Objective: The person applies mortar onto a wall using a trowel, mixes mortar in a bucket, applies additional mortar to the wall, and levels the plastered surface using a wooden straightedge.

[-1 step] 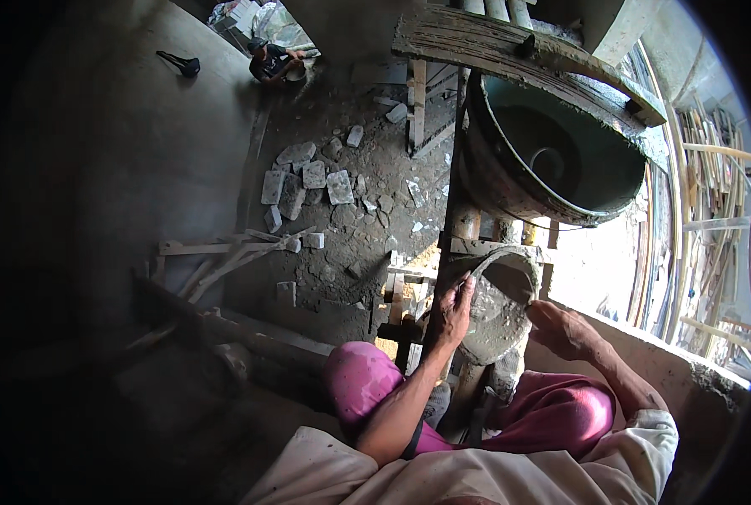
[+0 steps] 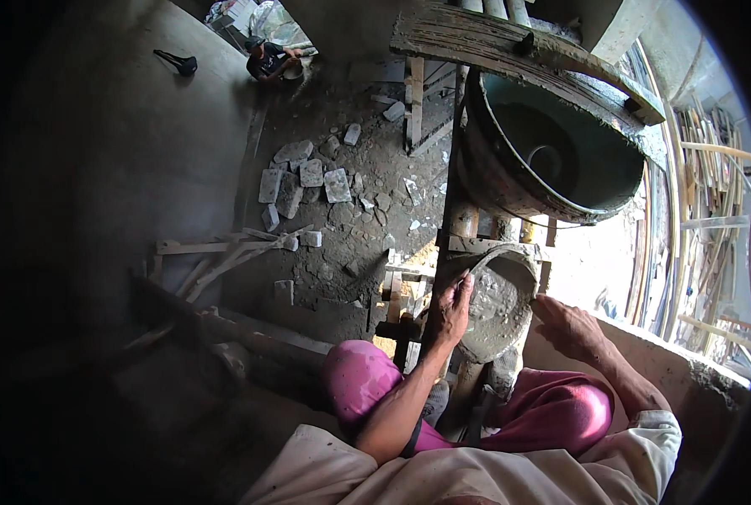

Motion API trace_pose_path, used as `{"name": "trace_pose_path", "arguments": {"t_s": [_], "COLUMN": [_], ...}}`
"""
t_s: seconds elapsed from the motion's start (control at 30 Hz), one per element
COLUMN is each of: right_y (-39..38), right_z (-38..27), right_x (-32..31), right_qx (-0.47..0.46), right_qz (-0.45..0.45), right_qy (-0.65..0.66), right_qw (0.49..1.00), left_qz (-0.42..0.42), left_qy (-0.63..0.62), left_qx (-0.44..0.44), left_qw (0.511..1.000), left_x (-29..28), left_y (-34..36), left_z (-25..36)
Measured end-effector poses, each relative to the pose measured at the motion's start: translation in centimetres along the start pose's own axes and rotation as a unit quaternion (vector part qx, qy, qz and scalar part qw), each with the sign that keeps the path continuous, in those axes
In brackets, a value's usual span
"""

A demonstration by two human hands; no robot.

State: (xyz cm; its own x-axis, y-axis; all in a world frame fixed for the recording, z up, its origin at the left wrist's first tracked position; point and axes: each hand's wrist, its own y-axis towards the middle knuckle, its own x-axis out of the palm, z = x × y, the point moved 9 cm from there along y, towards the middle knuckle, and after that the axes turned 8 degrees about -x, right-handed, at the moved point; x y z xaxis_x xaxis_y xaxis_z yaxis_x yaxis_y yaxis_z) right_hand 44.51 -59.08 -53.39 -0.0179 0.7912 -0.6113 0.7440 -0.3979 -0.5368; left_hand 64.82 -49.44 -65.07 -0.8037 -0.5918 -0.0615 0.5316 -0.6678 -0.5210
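A round, shallow-looking bucket of wet grey mortar is tilted toward me above my knees. My left hand is closed on its left rim, thumb on top. At the right rim, my right hand has its fingers curled against the edge; their tips are partly hidden. Just beyond stands a large dark bucket with some grey liquid in the bottom, resting on the scaffold poles.
A mortar-crusted plank crosses above the big bucket. A low wall runs on my right. Far below lie broken blocks and rubble, with wooden trestles to the left. Another person crouches at the far end holding a bowl.
The mortar in the bucket now reaches further up toward its far rim. My right hand has shifted slightly up along the right edge. The left hand keeps its place.
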Motion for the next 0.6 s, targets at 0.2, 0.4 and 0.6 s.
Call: {"name": "trace_pose_path", "arguments": {"t_s": [0.2, 0.4, 0.6], "right_y": [4.2, 0.5, 0.6], "right_z": [3.3, 4.2, -0.4], "right_x": [3.5, 6.8, 1.4], "right_qx": [-0.018, 0.000, -0.130], "right_qz": [-0.015, -0.129, -0.013], "right_qy": [-0.218, -0.218, -0.203], "right_qw": [0.976, 0.967, 0.971], "left_qz": [-0.011, -0.010, -0.023], "left_qy": [-0.045, -0.053, -0.055], "left_qx": [-0.002, 0.001, -0.023], "left_qw": [0.999, 0.999, 0.998], "left_x": [0.3, 0.3, -0.1], "left_y": [0.3, -0.3, 0.5], "left_z": [-0.7, 0.3, -1.3]}}
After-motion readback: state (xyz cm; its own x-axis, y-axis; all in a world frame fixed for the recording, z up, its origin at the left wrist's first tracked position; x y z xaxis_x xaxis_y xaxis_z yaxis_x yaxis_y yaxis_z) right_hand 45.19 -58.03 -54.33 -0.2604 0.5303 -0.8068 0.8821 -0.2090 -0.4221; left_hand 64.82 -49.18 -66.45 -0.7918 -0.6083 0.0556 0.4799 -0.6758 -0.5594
